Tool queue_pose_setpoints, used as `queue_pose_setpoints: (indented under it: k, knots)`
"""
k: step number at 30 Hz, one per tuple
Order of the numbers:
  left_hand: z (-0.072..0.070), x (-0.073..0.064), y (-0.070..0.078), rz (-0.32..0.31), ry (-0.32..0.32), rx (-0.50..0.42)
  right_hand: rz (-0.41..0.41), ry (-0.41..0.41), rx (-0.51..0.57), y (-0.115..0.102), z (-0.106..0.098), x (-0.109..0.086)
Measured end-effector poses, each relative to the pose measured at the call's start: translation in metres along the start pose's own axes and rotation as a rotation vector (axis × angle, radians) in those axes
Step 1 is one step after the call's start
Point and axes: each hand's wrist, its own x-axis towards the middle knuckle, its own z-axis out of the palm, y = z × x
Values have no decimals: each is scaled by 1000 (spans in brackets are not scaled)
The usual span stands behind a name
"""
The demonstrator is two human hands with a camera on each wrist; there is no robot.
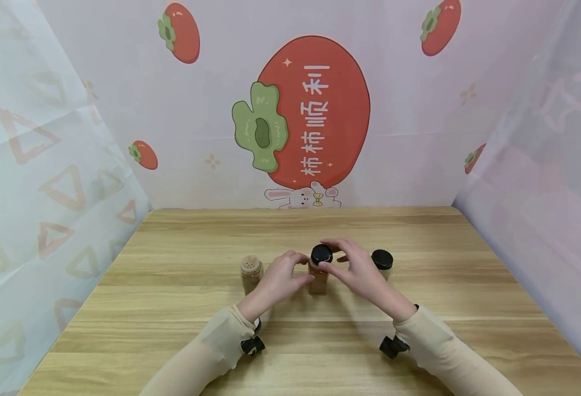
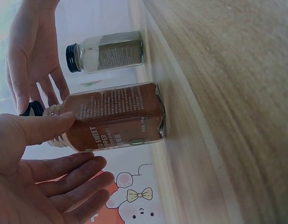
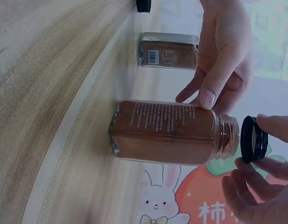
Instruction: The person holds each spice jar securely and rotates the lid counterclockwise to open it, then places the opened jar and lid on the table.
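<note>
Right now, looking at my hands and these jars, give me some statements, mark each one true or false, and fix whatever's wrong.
1. The right hand holds a black cap apart from the neck of the middle jar. True.
2. The middle jar is lying on its side. False: it stands upright on the table.
3. The right jar has a black lid on. True.
4. The left jar is covered by a black lid. False: its perforated top is exposed.
5. In the head view, the left hand appears between the left jar and the middle jar. True.
6. The middle jar's contents look white. False: they look reddish brown.
</note>
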Motion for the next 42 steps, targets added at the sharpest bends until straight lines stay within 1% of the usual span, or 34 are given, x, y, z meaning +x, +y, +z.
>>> queue_pose_setpoints:
  k: [5, 13, 22, 35, 42]
  knots:
    - [0, 0, -1, -1, 4, 6, -9, 16, 2, 1, -1, -1]
    - [0, -1, -1, 5, 9, 4, -3, 40, -2, -1, -4, -1]
    - [0, 0, 0, -2, 9, 9, 29, 76, -13, -1, -7, -3]
    - [1, -1, -1, -6, 5, 11, 16, 127, 50, 2, -9, -7]
    - [1, 0, -1, -3, 4, 5, 27, 117, 59, 2, -11, -11]
